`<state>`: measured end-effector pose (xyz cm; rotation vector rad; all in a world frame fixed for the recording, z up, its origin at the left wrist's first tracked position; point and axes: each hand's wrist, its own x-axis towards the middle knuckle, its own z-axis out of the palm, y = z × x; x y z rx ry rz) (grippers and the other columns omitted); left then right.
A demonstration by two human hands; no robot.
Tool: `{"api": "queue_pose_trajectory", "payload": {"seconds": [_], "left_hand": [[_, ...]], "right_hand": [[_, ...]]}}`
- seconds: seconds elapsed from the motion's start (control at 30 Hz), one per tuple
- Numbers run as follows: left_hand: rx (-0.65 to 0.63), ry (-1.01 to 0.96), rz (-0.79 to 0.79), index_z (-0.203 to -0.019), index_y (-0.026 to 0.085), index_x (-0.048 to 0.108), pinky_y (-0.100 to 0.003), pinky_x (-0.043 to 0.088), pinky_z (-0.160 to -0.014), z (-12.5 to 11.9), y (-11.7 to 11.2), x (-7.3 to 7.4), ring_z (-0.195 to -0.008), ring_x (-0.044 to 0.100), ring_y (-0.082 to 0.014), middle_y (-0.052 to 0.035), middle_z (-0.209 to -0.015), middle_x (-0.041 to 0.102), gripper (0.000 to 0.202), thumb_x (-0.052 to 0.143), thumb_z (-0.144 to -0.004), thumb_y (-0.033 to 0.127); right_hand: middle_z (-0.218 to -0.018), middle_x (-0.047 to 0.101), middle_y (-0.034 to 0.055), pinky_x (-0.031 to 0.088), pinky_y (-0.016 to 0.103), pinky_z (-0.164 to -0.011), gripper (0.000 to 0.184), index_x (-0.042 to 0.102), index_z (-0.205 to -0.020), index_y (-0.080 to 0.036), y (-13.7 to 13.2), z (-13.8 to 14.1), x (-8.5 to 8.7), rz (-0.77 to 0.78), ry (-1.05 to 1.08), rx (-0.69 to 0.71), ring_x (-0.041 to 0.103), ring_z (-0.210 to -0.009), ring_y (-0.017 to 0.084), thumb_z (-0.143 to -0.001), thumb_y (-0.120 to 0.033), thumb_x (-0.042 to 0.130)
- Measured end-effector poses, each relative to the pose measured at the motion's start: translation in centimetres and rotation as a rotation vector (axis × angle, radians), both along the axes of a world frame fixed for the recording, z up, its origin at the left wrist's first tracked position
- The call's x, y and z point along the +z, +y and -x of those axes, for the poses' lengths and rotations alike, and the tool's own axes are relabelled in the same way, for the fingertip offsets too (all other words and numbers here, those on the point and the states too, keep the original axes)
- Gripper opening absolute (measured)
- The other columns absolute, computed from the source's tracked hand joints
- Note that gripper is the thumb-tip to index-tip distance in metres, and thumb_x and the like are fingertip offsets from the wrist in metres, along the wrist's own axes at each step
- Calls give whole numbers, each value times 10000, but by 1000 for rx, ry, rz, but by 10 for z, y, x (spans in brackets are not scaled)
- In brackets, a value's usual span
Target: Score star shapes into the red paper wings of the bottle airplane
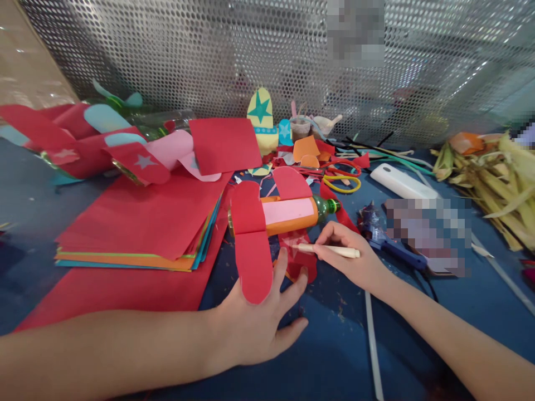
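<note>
My left hand point(261, 320) lies flat with fingers spread on the blue table, its fingertips pressing a small red paper piece point(298, 257). My right hand point(351, 256) pinches a cream pencil point(330, 250) whose tip rests on that red piece. Just beyond stands a craft plane made from a green bottle point(328, 206) wrapped in orange and pink paper point(288, 214), with red paper wings point(253, 245); one wing overlaps my left hand.
A stack of coloured paper sheets point(142, 223), red on top, lies at left. Another red paper plane point(83, 142) sits far left. Paper scraps, yellow-handled scissors point(343, 182), a white case point(401, 181), a blue tool point(393, 245) and dried husks point(493, 178) crowd the right. A perforated metal screen point(209, 50) backs the table.
</note>
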<state>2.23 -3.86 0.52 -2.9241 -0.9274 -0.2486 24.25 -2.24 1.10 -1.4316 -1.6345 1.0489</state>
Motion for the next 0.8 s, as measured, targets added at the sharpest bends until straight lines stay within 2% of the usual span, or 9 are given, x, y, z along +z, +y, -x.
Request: {"api": "queue_pose_trajectory", "payload": {"seconds": [0.23, 0.53, 0.8], "left_hand": [[-5, 30, 1, -1368, 256, 471, -542, 473, -830, -1, 1, 1, -1108, 525, -409, -210, -1397, 404, 539, 383, -915, 537], [-3, 24, 16, -1403, 250, 419, -540, 463, -852, 1, 0, 0, -1123, 517, -400, -207, -1406, 398, 564, 372, -920, 538], [-34, 29, -28, -1381, 223, 453, -535, 485, -823, 0, 1, 1, -1122, 513, -406, -210, -1364, 446, 561, 404, -911, 525]], "right_hand": [[-662, 522, -24, 371, 224, -514, 170, 497, -754, -200, 0, 0, 2, -9, -9, -6, 476, -562, 103, -860, -307, 576], [-721, 564, -5, 421, 231, -564, 154, 545, -803, -203, 1, 0, -2, -25, -18, -31, 534, -633, 123, -861, -339, 589], [-712, 557, -11, 409, 235, -555, 157, 519, -806, -203, 2, 1, -1, -25, 12, -39, 528, -616, 120, -863, -338, 576]]}}
